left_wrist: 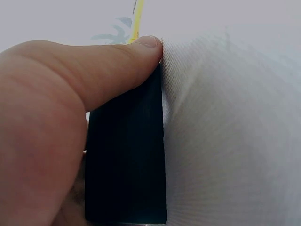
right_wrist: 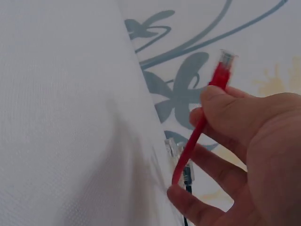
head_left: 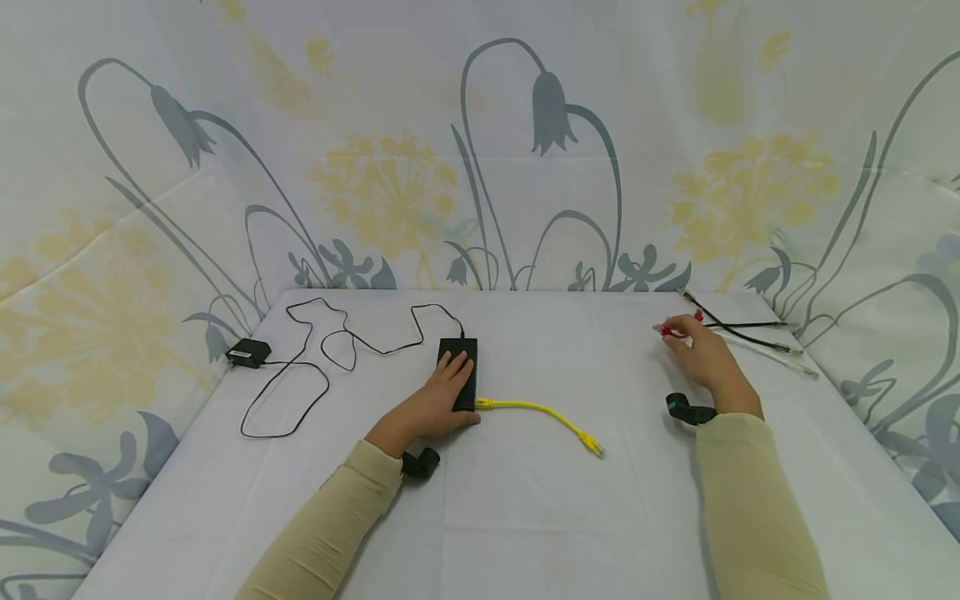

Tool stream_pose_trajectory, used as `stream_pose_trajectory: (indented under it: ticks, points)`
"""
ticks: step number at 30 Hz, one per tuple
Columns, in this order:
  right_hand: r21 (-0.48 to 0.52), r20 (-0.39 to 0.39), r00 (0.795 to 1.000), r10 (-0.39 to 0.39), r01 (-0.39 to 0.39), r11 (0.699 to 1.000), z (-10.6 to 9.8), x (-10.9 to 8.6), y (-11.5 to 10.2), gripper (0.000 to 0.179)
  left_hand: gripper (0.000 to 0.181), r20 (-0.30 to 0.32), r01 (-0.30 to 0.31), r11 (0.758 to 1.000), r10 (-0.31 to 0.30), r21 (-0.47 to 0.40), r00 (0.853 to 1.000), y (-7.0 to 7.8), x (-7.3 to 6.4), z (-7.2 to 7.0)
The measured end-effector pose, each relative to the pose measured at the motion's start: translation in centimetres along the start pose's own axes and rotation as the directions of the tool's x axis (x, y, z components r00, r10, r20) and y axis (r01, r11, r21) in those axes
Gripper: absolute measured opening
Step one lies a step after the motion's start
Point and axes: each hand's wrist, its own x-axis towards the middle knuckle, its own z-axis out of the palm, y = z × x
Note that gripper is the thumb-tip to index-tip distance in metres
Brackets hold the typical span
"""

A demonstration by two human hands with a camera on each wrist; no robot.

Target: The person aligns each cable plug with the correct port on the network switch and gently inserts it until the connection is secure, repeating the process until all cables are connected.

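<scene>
2 sleeves (head_left: 753, 508) | white tabletop (head_left: 555, 500), apparently cloth-covered | red cable (right_wrist: 189, 148) | floral backdrop (head_left: 495, 183)

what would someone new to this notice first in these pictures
Probably the yellow cable, bright against the white table, with one end at the black box under the left hand. Next, the red cable that the right hand holds, toward the right side. Behind it all, the big-flowered backdrop stands out too.

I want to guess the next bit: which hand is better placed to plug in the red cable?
Probably the right hand: it pinches the red Ethernet cable near its clear plug. The left hand rests on the black network device.
</scene>
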Motion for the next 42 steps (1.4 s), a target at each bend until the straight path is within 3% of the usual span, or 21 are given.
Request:
stream_pose_trajectory:
  ticks: [3, 6, 12, 16, 19, 24, 26, 29, 32, 36, 40, 42]
  points:
    - [0.135, -0.094, 0.996, -0.008, 0.021, 0.991, 0.0, 0.0, -0.3, 0.050, 0.090, -0.001, -0.002, 1.000, 0.002, 0.003, 1.000, 0.0, 0.0, 0.0]
    - [0.276, -0.207, 0.978, -0.003, 0.061, 0.959, -0.2, -0.1, -0.7, 0.051, 0.090, 0.000, -0.004, 1.000, 0.004, 0.005, 1.000, 0.0, 0.0, 0.0]
    - [0.516, -0.377, 0.923, 0.077, 0.141, 0.845, -0.8, -0.3, -1.0, 0.042, 0.091, -0.002, -0.013, 1.000, 0.013, 0.001, 1.000, 0.0, 0.0, -0.1]
    - [0.679, -0.413, 0.895, 0.168, 0.179, 0.712, -1.4, -0.5, -1.2, 0.038, 0.090, 0.000, -0.024, 1.000, 0.024, 0.001, 1.000, 0.0, -0.1, -0.1]
    - [0.789, -0.416, 0.878, 0.237, 0.218, 0.575, -1.9, -0.6, -1.4, 0.038, 0.089, 0.000, -0.031, 1.000, 0.031, -0.002, 1.000, -0.1, -0.1, -0.2]
    - [0.880, -0.417, 0.854, 0.312, 0.293, 0.374, -2.5, -0.6, -1.9, 0.041, 0.089, 0.001, -0.037, 0.999, 0.037, -0.003, 0.999, -0.1, -0.1, -0.2]
    - [0.891, -0.423, 0.844, 0.330, 0.321, 0.320, -2.5, -0.6, -2.0, 0.041, 0.088, 0.001, -0.039, 0.999, 0.039, -0.003, 0.999, -0.1, -0.1, -0.3]
    - [0.898, -0.427, 0.834, 0.349, 0.348, 0.268, -2.6, -0.6, -2.1, 0.040, 0.088, 0.002, -0.038, 0.999, 0.038, -0.003, 0.999, 0.0, -0.2, -0.3]
    - [0.887, -0.438, 0.828, 0.348, 0.336, 0.317, -2.6, -0.6, -2.1, 0.039, 0.089, 0.002, -0.037, 0.999, 0.037, -0.005, 0.999, 0.0, -0.2, -0.3]
    - [0.851, -0.443, 0.827, 0.346, 0.267, 0.452, -2.5, -0.5, -2.2, 0.039, 0.089, -0.002, -0.039, 0.999, 0.039, -0.009, 0.999, 0.1, -0.2, -0.3]
    - [0.791, -0.433, 0.842, 0.321, 0.183, 0.584, -2.3, -0.4, -2.6, 0.039, 0.089, -0.003, -0.042, 0.999, 0.042, -0.007, 0.999, 0.1, -0.2, -0.3]
    - [0.756, -0.437, 0.848, 0.302, 0.164, 0.633, -2.1, -0.3, -2.8, 0.038, 0.089, -0.002, -0.041, 0.999, 0.041, -0.004, 0.999, 0.1, -0.2, -0.3]
